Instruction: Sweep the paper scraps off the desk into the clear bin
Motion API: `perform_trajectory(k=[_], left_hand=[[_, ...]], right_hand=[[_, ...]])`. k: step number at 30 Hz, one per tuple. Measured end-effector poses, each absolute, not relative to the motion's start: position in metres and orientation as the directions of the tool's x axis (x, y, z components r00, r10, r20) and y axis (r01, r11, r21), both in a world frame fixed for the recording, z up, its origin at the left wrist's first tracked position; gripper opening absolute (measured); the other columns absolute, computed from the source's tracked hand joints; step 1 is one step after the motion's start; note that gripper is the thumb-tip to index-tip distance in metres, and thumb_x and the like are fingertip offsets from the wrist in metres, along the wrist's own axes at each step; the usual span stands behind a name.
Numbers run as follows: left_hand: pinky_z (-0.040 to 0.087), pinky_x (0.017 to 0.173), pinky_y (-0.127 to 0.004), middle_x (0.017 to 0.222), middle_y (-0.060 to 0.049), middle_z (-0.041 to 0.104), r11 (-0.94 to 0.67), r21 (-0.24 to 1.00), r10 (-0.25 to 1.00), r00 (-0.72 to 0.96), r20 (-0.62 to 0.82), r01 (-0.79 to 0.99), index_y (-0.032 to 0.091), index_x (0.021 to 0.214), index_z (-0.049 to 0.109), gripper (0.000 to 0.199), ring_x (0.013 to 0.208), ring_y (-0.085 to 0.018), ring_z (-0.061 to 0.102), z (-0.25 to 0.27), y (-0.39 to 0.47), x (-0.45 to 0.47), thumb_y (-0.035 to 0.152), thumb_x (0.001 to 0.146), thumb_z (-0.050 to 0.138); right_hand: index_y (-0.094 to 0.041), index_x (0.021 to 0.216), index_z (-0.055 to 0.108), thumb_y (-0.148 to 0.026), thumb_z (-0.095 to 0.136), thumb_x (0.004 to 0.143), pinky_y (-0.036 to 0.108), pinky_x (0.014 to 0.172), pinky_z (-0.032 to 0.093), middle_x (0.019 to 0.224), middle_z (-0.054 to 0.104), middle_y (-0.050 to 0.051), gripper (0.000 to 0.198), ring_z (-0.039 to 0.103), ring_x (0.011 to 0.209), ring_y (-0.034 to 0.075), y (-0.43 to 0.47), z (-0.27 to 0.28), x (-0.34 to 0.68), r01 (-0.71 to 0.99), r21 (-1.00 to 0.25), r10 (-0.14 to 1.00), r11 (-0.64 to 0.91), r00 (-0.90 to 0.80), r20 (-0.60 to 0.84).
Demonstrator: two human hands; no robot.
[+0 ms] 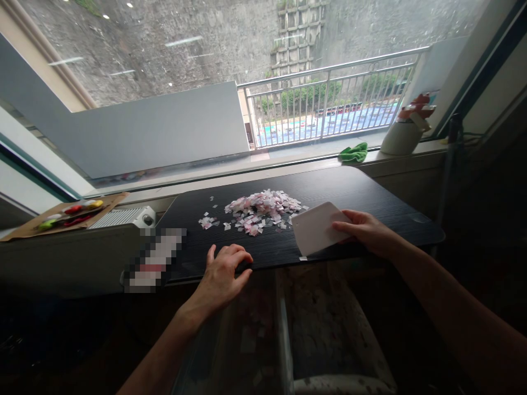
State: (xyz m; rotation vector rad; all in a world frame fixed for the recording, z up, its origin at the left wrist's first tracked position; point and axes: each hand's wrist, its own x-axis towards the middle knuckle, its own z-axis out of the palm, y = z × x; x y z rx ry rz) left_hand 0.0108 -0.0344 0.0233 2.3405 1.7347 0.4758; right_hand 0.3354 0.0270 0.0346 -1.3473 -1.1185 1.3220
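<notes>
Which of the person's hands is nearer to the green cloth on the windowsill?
Right. The right hand, its grip on a white card, is across the black table from the green cloth; the left hand is farther off, leftward at the table's near edge.

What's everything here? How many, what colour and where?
Large glass window: one, clear, across the back.
Rounded-corner wood-grain table: one, black, under the window.
Small flat paper scraps: too many to count, white and pink, heaped mid-table.
Thin rounded-corner card: one, white, over the table's near edge.
Crumpled cloth: one, green, windowsill.
Rounded pot: one, white, reddish top, right of the cloth.
Ribbed object: one, white, left of the table.
Flat sheet: one, brown, far left, bearing colourful items.
Barred metal railing: one, silver, outside.
Rough wall: one, grey, outside.
Pixelated thing: one, colours unclear, table's left side.
Left grip: one, bare, table's near edge.
Right grip: one, bare, holding the card.
</notes>
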Motion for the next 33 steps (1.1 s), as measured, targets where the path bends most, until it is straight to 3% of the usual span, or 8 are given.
perform_trajectory(k=[8,13,23,28,33], left_hand=[[0.011,0.115,-0.066,0.108,-0.003,0.066,-0.294,0.343,0.955,0.257,0.148,0.892,0.025,0.091,0.065,0.015,0.106,-0.023,0.059,0.023,-0.035,0.011,0.020,0.079,0.057],[0.009,0.115,-0.067,0.108,-0.004,0.067,-0.297,0.317,0.955,0.272,0.119,0.901,0.024,0.094,0.066,0.017,0.106,-0.023,0.059,0.030,-0.035,0.014,0.019,0.080,0.057],[0.015,0.115,-0.067,0.117,-0.012,0.063,-0.450,0.031,0.888,0.444,0.123,0.892,0.020,0.121,0.063,0.033,0.120,-0.030,0.051,0.042,0.006,0.059,0.024,0.091,0.050],[0.015,0.114,-0.069,0.119,-0.013,0.060,-0.487,-0.029,0.869,0.487,0.089,0.873,0.020,0.124,0.062,0.035,0.119,-0.031,0.051,0.041,0.011,0.064,0.024,0.092,0.049],[0.016,0.114,-0.069,0.116,-0.011,0.061,-0.470,-0.064,0.878,0.474,0.070,0.880,0.022,0.126,0.061,0.036,0.118,-0.029,0.051,0.043,0.017,0.070,0.025,0.094,0.044]], right_hand=[[-0.021,0.088,0.072,-0.020,0.076,0.068,0.022,0.050,0.058,0.081,0.075,0.001,0.020,0.070,0.069,0.017,0.024,0.036,0.343,0.071,-0.987,0.988,-0.145,-0.049,-0.148],[-0.023,0.089,0.068,-0.022,0.073,0.073,0.022,0.053,0.060,0.087,0.074,0.001,0.017,0.071,0.075,0.017,0.037,0.031,0.341,0.026,-0.999,0.987,-0.021,0.161,-0.016],[-0.020,0.093,0.064,-0.019,0.067,0.074,0.023,0.056,0.061,0.086,0.068,0.002,0.019,0.068,0.078,0.016,0.047,0.023,0.305,0.073,-0.994,0.987,0.076,0.135,0.085],[-0.022,0.089,0.065,-0.021,0.067,0.073,0.024,0.057,0.062,0.085,0.068,0.002,0.016,0.066,0.076,0.017,0.040,0.030,0.312,0.167,-0.982,0.983,0.094,0.138,0.118],[-0.018,0.090,0.064,-0.025,0.067,0.070,0.028,0.057,0.063,0.085,0.068,0.003,0.021,0.068,0.075,0.018,0.050,0.027,0.298,0.126,-0.976,0.960,0.177,0.196,0.200]])
